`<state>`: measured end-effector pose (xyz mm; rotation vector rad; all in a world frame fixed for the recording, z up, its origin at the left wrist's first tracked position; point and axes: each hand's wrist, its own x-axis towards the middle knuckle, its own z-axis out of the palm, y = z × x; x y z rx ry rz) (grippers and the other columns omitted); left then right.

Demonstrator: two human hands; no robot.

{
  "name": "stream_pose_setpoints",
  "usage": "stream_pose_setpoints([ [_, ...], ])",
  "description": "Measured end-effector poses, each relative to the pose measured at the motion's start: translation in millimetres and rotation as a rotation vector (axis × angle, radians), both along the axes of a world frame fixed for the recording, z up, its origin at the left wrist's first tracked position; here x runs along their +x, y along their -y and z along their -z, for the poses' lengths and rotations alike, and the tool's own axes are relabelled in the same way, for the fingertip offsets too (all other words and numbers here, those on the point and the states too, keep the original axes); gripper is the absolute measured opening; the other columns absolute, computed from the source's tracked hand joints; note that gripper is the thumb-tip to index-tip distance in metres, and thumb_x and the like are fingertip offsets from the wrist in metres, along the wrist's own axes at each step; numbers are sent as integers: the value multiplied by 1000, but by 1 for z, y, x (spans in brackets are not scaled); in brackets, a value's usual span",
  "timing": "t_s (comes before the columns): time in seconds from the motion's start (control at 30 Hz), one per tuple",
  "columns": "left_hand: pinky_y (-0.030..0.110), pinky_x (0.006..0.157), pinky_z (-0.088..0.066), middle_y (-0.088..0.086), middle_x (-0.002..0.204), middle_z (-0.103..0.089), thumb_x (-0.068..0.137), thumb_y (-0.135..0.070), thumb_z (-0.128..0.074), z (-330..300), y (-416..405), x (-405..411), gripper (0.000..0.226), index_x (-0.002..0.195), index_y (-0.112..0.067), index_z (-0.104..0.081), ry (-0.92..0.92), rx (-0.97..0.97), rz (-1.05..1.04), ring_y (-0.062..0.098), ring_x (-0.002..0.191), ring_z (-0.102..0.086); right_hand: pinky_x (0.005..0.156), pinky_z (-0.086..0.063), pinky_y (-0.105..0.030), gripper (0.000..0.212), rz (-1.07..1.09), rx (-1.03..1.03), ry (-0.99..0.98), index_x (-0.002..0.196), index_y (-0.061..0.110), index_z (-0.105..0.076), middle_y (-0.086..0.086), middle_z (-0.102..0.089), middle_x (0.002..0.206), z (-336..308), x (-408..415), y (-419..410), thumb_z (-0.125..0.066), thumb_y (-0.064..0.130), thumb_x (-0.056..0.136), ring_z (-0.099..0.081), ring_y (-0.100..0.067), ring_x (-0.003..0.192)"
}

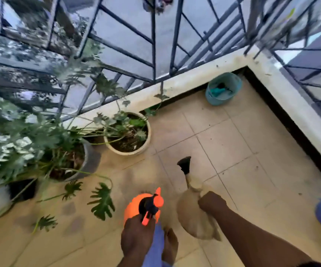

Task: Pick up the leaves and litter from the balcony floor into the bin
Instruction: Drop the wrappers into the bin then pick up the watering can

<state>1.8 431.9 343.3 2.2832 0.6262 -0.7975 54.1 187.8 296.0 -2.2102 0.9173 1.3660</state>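
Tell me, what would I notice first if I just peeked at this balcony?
Probably the bright orange plastic spray bottle at bottom centre, gripped by the left hand. Beside it, the right hand holds a beige watering can with a black spout. Big green potted plants crowd the left, and a teal plastic bucket sits in the far corner.

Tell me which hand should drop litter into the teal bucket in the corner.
Probably right. The teal bucket sits far right. Both hands are full: the right hand grips a beige watering can, the left hand an orange sprayer.

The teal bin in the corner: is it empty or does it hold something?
Not empty. The teal bin stands upright, and green and dark items show inside; what they are cannot be told.
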Motion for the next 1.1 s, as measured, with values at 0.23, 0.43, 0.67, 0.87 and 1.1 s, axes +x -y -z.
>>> stream_pose_setpoints([
  [0.23,30,73,-35,5,112,-72,92,-60,-54,50,51,106,39,106,-28,-71,-161,44,53,33,109,-64,63,-48,-26,13,310,144,-32,76,8,-62,-6,-59,77,4,81,59,-64,-3,83,-57,-17,70],
  [0.43,28,72,-36,5,90,-73,95,-55,-55,53,77,195,37,82,-23,-67,-220,-8,28,30,91,-66,76,-49,-60,23,601,100,-35,102,-3,-54,-30,-57,111,12,151,91,-66,-4,82,-58,-51,97],
  [0.67,40,89,-53,12,92,-73,69,-85,-42,105,111,278,80,88,-14,-73,-154,-145,-145,36,95,-67,54,-61,-40,23,528,95,114,77,3,-64,-15,-68,65,60,231,115,-82,9,64,-72,-26,65],
  [0.87,35,79,-47,10,91,-70,91,-57,-62,155,135,342,46,87,-13,-72,-52,-218,-263,31,93,-66,68,-61,-42,21,634,81,383,92,19,-76,-8,-73,87,101,287,117,-84,22,73,-71,-31,81],
  [1.1,49,90,-57,1,70,-65,84,-56,-70,220,167,392,44,64,-17,-66,40,-273,-454,28,82,-68,68,-57,-37,21,550,104,502,97,23,-76,1,-72,85,164,346,139,-83,25,77,-69,-24,82],
])
